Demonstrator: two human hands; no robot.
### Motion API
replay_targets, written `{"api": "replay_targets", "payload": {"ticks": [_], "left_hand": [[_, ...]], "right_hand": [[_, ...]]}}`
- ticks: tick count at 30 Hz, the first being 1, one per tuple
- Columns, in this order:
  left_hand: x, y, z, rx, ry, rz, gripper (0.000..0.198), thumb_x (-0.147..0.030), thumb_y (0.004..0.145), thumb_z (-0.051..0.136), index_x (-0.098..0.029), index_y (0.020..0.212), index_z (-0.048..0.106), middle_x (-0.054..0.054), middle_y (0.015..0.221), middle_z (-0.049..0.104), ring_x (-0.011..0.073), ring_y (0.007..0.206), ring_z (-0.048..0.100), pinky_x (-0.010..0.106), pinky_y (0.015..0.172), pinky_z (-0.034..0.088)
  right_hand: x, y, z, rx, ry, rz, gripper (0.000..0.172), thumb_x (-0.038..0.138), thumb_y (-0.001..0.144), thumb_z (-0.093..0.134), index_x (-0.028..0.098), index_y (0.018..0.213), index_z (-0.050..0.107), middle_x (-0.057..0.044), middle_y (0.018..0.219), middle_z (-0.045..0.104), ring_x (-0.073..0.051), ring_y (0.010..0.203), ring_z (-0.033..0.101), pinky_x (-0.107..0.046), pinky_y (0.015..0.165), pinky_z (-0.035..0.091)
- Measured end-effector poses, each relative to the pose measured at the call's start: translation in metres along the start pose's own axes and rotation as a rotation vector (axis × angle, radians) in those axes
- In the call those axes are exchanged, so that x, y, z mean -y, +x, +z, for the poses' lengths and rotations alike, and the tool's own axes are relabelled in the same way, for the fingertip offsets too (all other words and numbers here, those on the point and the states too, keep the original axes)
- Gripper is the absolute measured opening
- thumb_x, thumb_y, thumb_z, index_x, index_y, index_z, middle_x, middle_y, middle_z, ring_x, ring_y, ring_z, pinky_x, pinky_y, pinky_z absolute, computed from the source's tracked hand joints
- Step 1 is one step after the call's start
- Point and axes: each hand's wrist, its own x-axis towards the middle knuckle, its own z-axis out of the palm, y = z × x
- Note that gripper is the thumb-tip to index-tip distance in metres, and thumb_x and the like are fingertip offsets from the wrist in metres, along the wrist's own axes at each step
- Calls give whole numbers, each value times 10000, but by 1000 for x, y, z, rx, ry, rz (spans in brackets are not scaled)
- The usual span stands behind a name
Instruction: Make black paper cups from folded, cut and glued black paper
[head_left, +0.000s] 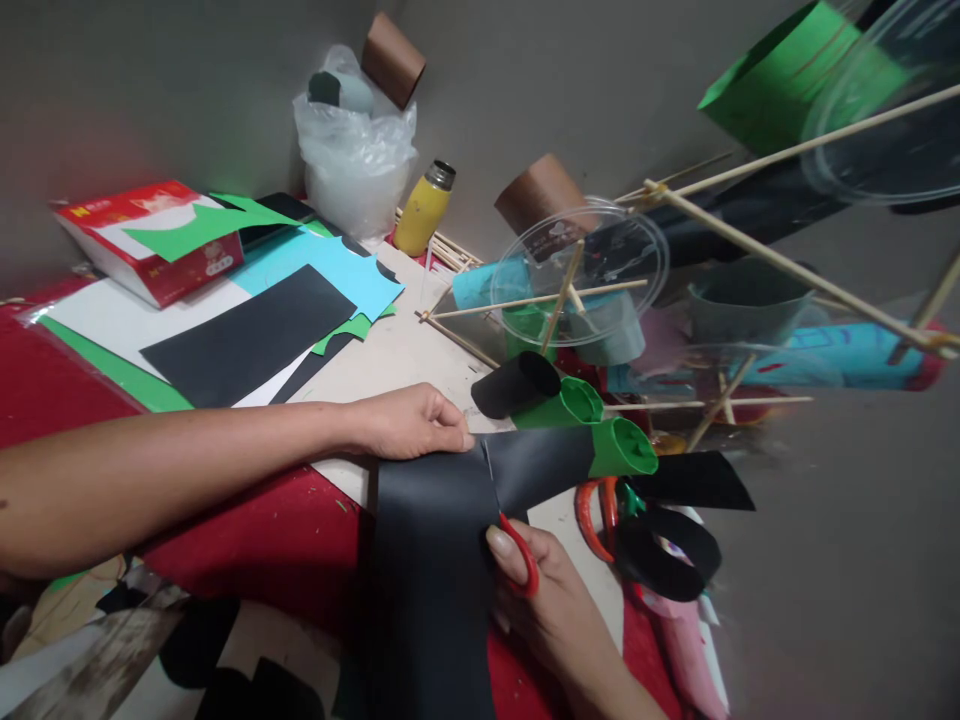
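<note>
A large sheet of black paper [431,560] hangs over the near edge of the table. My left hand [412,422] pinches its top edge between thumb and fingers. In my right hand [544,590] is a pair of scissors [521,560] with red handles, my thumb through one loop. The blades lie along a cut in the paper, their tips near the top edge and close to my left fingers. To the right of the cut, a black flap [547,462] angles away towards green paper rolls [624,447]. The lower scissor handle is hidden behind the sheet and my hand.
Black, blue and green paper sheets [251,340] lie left, beside a red box [161,240]. A yellow bottle [425,210] and a plastic bag [352,150] stand behind. A wooden-stick frame [780,270] with clear lids juts in from the right. Orange-handled scissors [596,520] lie near my right hand.
</note>
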Motion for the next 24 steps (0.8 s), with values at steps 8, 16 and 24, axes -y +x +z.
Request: {"api": "replay_targets", "payload": {"ticks": [8, 16, 24], "left_hand": [[0, 0, 1, -3, 15, 7, 283, -383, 813, 601, -139, 671, 586, -56, 544, 464, 59, 449, 353, 187, 437, 267], [-2, 0, 4, 32, -16, -17, 245, -360, 802, 609, -136, 706, 620, -39, 579, 540, 68, 468, 429, 187, 473, 347], [2, 0, 1, 47, -47, -9, 291, -403, 822, 599, -137, 705, 605, -56, 557, 483, 63, 453, 385, 191, 446, 297]], "right_hand": [[0, 0, -1, -4, -30, -12, 493, 624, 788, 644, 187, 618, 491, 88, 411, 394, -42, 324, 303, -163, 333, 234], [4, 1, 1, 8, -28, -33, 498, 645, 787, 626, 194, 637, 476, 107, 419, 315, -47, 339, 270, -168, 347, 288], [2, 4, -1, 12, 16, -73, 484, 572, 820, 644, 203, 596, 425, 107, 446, 312, -40, 344, 242, -174, 342, 244]]}}
